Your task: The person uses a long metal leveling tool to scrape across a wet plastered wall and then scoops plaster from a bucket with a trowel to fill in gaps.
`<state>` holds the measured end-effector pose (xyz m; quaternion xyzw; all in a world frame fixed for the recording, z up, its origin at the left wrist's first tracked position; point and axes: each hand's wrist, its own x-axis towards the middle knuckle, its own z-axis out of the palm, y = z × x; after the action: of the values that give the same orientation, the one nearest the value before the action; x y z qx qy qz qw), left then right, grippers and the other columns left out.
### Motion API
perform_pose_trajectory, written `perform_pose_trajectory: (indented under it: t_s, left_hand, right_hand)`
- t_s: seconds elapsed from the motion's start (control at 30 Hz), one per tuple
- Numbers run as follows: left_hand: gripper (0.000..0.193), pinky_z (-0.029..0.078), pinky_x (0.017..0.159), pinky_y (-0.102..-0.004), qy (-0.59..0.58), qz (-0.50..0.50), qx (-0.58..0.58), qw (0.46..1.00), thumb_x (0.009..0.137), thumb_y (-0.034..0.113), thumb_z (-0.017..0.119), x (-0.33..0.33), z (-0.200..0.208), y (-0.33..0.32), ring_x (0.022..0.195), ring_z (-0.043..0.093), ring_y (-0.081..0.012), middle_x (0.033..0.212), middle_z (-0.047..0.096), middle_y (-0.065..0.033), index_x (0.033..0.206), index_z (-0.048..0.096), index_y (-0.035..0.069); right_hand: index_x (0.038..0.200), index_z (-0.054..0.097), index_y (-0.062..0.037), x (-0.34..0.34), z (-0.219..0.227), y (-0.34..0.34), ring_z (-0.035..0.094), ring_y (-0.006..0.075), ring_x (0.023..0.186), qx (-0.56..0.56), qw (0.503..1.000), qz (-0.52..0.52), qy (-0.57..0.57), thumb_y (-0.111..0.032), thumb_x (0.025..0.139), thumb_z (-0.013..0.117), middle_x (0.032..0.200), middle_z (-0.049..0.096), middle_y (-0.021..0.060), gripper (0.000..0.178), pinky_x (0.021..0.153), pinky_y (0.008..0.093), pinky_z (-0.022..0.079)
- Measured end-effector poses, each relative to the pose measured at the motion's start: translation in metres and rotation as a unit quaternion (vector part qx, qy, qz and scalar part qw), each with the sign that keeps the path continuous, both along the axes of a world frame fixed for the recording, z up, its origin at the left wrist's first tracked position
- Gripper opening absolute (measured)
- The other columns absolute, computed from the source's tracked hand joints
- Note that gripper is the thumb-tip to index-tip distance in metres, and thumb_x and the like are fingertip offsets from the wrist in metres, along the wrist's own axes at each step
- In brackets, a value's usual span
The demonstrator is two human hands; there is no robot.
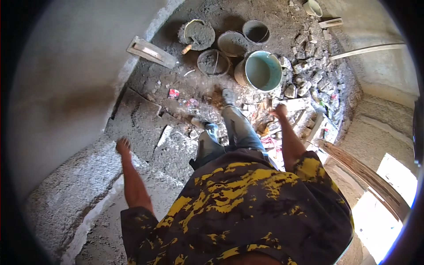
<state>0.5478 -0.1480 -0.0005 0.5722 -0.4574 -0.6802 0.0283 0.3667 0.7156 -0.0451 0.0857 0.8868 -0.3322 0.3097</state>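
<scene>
Masonry rubble (304, 88) lies loose near the right hand (279, 110), a careless step risks a stumble; left hand (123, 145) too, spread or clenched, can't tell

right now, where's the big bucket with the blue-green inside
In the head view, the big bucket stands in the upper half, right of centre, between a smaller dark bucket on its left and the rubble on its right.

teal-lined bucket (277, 70) | upright | greyish liquid (258, 73) inside | on dirt floor (152, 79), beside rubble (304, 86)
</scene>
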Motion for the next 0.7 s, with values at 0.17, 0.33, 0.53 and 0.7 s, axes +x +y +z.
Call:
perform_pose_trajectory:
  t_s: [0.17, 0.33, 0.53, 0.7]
  left_hand:
    - [0.026, 0.053, 0.072, -0.0294, 0.219, -0.327, -0.018, 0.919, 0.090, 0.018, 0.047, -0.240, -0.008, 0.249, 0.088, 0.064, -0.0175, 0.102, 0.064, -0.0087, 0.111, 0.055, 0.005]
    - [0.027, 0.048, 0.059, -0.0270, 0.046, -0.599, -0.116, 0.791, 0.088, 0.032, 0.057, -0.390, -0.020, 0.523, 0.068, 0.060, -0.0117, 0.076, 0.065, -0.0025, 0.093, 0.064, 0.006]
    - [0.031, 0.052, 0.069, -0.0335, -0.051, -0.454, 0.275, 0.846, 0.092, 0.033, 0.053, -0.489, -0.194, 0.736, 0.078, 0.063, -0.0185, 0.099, 0.064, -0.0081, 0.109, 0.057, 0.007]
    - [0.022, 0.048, 0.059, -0.0296, 0.085, -0.281, 0.449, 0.844, 0.091, 0.027, 0.051, -0.554, -0.470, 0.794, 0.070, 0.059, -0.0133, 0.088, 0.062, -0.0043, 0.100, 0.057, 0.008]
  right_hand:
    - [0.109, 0.050, -0.0113, -0.013, 0.064, 0.055, 0.055, 0.0126, 0.072, -0.037, 0.884, -0.465, -0.018, -0.017, 0.084, 0.052, 0.087, 0.058, 0.0027, 0.026, 0.058, 0.0280, 0.043]
    - [0.115, 0.050, -0.0105, -0.115, 0.037, 0.053, 0.063, 0.0197, 0.085, -0.195, 0.857, -0.476, -0.041, -0.028, 0.085, 0.053, 0.100, 0.063, 0.0087, 0.034, 0.068, 0.0331, 0.050]
    - [0.102, 0.059, -0.0042, -0.288, -0.223, 0.080, 0.064, 0.0150, 0.067, -0.229, 0.892, -0.384, -0.067, -0.018, 0.084, 0.057, 0.083, 0.065, 0.0080, 0.023, 0.052, 0.0279, 0.050]
    - [0.092, 0.062, -0.0048, -0.391, -0.473, 0.108, 0.066, 0.0226, 0.077, 0.109, 0.940, 0.318, 0.058, -0.020, 0.083, 0.054, 0.088, 0.066, 0.0124, 0.019, 0.056, 0.0380, 0.052]
